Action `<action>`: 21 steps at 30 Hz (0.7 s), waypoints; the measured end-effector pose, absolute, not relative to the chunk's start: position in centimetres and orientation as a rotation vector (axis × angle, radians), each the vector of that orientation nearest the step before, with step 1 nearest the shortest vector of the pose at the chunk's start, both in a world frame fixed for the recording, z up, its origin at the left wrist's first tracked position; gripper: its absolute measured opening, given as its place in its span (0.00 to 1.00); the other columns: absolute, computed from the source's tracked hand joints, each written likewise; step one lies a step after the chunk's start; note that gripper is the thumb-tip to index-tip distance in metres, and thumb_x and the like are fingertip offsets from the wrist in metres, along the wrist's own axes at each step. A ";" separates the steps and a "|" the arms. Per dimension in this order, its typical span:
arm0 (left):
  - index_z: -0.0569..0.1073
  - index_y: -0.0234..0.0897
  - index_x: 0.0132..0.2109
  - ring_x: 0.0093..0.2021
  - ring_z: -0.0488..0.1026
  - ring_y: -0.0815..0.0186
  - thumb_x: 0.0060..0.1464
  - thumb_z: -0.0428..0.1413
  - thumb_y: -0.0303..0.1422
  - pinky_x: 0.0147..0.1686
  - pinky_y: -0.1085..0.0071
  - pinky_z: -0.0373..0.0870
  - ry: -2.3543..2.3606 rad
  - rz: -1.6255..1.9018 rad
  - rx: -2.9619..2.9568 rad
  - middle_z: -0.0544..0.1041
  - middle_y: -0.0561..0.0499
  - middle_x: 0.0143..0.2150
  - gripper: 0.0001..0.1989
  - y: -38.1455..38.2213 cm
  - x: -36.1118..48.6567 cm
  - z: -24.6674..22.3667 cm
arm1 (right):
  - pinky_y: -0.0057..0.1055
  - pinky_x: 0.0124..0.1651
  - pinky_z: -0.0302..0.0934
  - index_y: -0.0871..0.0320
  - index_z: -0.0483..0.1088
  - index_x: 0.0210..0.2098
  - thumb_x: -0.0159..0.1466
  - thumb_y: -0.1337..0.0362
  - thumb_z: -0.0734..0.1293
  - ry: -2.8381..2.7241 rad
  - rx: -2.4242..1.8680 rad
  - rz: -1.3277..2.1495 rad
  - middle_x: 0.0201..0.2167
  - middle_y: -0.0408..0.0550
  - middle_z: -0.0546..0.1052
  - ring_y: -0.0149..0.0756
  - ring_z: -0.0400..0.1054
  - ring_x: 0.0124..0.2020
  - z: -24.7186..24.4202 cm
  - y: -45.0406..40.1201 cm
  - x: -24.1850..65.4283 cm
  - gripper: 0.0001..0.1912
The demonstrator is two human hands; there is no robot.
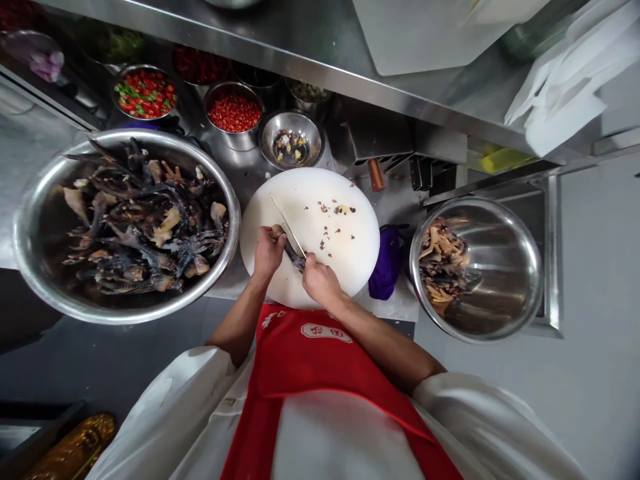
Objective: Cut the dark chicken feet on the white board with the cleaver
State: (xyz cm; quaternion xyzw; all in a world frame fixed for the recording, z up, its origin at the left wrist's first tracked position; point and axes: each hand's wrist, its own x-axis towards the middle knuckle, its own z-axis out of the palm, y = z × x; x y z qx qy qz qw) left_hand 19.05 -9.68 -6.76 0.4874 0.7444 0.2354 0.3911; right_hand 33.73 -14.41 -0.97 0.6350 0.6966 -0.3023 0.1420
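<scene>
Over the round white cutting board [350, 267], my left hand [270, 253] is closed around the end of a dark chicken foot [293, 255]. My right hand [321, 280] grips a knife [287, 223], whose handle is hidden in the fingers. The thin blade slants up and left across the board, close beside the foot. Small dark scraps [326, 233] lie scattered on the board's right half. To the left, a large steel bowl [231, 253] holds many dark chicken feet [150, 220]. At right, another steel bowl [505, 267] contains paler cut pieces [443, 263].
Behind the board stand a small bowl of scraps [291, 147] and pots of chopped red chillies [234, 112] and mixed red-green peppers [145, 93]. A purple cloth [385, 263] lies right of the board. A knife rack [380, 137] and an overhead steel shelf [310, 63] bound the back.
</scene>
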 end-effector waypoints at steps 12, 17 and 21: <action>0.59 0.38 0.51 0.23 0.71 0.67 0.56 0.52 0.41 0.27 0.71 0.66 1.817 0.624 1.149 0.76 0.52 0.31 0.20 -9.8 18.7 -6.8 | 0.31 0.34 0.57 0.59 0.61 0.47 0.68 0.61 0.54 2.005 2.095 -0.983 0.32 0.54 0.77 0.44 0.71 0.33 -2.1 -12.6 39.7 0.12; 0.59 0.37 0.52 0.18 0.67 0.71 0.55 0.52 0.40 0.20 0.74 0.63 1.776 0.618 1.094 0.74 0.54 0.30 0.20 -9.9 18.5 -6.2 | 0.31 0.33 0.56 0.59 0.61 0.46 0.68 0.60 0.53 2.034 2.188 -1.076 0.30 0.52 0.77 0.44 0.71 0.32 -1.0 -13.3 40.2 0.13; 0.60 0.37 0.53 0.21 0.70 0.68 0.56 0.52 0.43 0.24 0.72 0.65 1.816 0.524 1.159 0.75 0.51 0.32 0.22 -9.7 18.2 -6.2 | 0.31 0.35 0.55 0.58 0.61 0.46 0.68 0.59 0.52 2.128 2.161 -1.102 0.33 0.53 0.77 0.45 0.71 0.35 -0.3 -13.9 39.3 0.13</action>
